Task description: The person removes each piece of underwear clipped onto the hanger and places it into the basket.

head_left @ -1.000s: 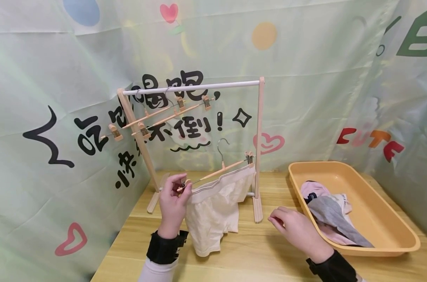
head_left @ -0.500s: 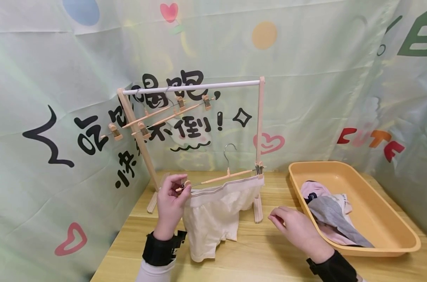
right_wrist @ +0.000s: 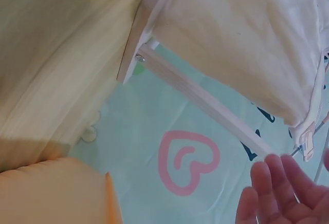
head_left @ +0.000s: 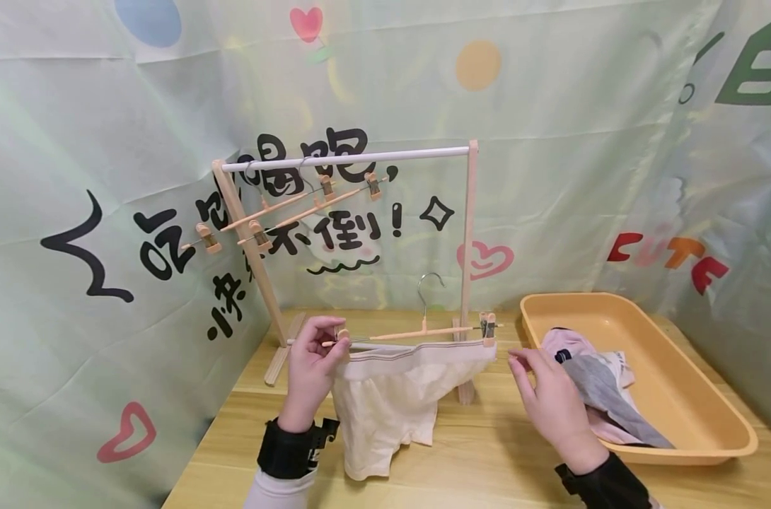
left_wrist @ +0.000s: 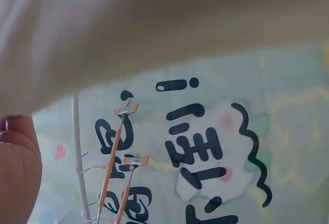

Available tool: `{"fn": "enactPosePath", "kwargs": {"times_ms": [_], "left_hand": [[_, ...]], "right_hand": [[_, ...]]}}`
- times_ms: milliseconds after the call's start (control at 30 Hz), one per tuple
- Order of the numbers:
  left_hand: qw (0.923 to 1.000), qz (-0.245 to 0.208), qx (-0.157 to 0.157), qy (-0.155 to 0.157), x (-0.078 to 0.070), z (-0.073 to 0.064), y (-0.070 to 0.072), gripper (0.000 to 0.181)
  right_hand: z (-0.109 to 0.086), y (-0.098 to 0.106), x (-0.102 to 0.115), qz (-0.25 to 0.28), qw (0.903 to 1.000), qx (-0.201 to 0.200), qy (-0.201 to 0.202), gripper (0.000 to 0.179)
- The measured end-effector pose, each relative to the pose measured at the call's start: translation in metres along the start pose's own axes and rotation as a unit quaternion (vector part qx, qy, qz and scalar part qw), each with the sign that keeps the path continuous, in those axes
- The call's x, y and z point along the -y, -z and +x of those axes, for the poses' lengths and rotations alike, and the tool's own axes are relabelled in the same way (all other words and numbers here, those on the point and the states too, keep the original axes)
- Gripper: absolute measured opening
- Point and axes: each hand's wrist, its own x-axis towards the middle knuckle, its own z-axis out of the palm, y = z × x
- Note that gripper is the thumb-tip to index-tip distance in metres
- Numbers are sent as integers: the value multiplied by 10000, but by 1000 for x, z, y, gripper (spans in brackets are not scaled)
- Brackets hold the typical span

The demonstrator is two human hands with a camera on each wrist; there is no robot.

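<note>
My left hand (head_left: 312,375) pinches the clip (head_left: 342,335) at the left end of a peach-coloured clip hanger (head_left: 424,331). Cream underpants (head_left: 385,413) hang below, their waistband held in the hanger's right clip (head_left: 488,329) and reaching my left fingers at the other end. The metal hook points up, unattached. My right hand (head_left: 554,403) is just right of that right clip, apart from it, fingers loosely bent and holding nothing. In the right wrist view, the right hand's fingers (right_wrist: 272,183) appear below the clip. Pale cloth (left_wrist: 128,23) covers the top of the left wrist view.
Behind the underpants stands a wooden rack with a white rail (head_left: 360,155). Two bare clip hangers (head_left: 315,210) hang at its left. A yellow tray (head_left: 697,367) at the right holds grey and pink garments (head_left: 598,385). Printed cloth walls enclose the wooden table (head_left: 462,466).
The hanger's right end has swung down and right with the underpants, so the bar is now nearly level. My right hand has risen slightly and moved right. My left hand keeps its pinch.
</note>
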Motion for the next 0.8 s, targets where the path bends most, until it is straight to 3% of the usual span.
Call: {"fn": "enactPosePath", "kwargs": {"times_ms": [300, 567, 800], "left_hand": [[9994, -16, 336, -43, 2, -1, -4, 27], [9989, -89, 446, -103, 3, -2, -6, 28], [9978, -142, 640, -103, -6, -1, -9, 24]], "right_hand": [[4, 10, 1, 1191, 9928, 120, 44, 36], [8, 14, 2, 1260, 9920, -22, -60, 37], [10, 16, 1, 1348, 9904, 221, -188, 39]]}}
